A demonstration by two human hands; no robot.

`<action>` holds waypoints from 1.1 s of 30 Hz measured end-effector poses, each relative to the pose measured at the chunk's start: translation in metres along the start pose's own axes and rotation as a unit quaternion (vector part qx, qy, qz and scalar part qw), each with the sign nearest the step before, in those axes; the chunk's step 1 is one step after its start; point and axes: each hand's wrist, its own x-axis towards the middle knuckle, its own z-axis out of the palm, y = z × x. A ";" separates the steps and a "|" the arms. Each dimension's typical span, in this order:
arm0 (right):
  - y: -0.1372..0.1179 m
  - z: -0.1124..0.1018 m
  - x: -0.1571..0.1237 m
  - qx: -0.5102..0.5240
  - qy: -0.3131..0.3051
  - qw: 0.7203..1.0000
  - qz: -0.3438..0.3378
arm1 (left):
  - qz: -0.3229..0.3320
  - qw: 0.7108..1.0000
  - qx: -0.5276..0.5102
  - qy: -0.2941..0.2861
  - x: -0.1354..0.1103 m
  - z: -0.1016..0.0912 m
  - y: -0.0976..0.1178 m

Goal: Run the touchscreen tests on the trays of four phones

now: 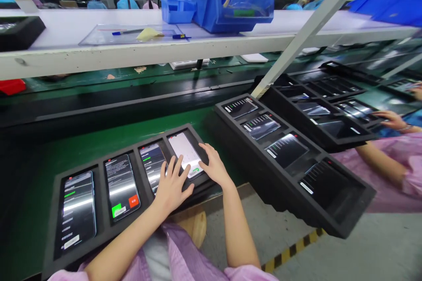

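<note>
A black foam tray (pixel 49 237) in front of me holds several phones with lit screens. My left hand (pixel 172 183) lies flat with fingers spread over the lower part of the third phone (pixel 150 162). My right hand (pixel 214 166) rests open at the right edge of the fourth phone (pixel 184 151), whose screen is white with a green button. The two phones on the left, the first phone (pixel 78 210) and the second phone (pixel 121 186), show dark test screens, the second with green and red buttons.
A second black tray (pixel 343 210) with several phones juts over the floor to my right. A further tray (pixel 329 140) lies beyond it, where a co-worker's hand (pixel 392 119) reaches. A green conveyor belt (pixel 99 136) runs behind. Blue bins (pixel 231 0) stand on the white shelf above.
</note>
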 end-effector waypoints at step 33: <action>-0.021 0.020 0.004 -0.182 0.082 0.979 0.031 | -0.061 0.997 0.044 -0.014 0.009 -0.003 0.001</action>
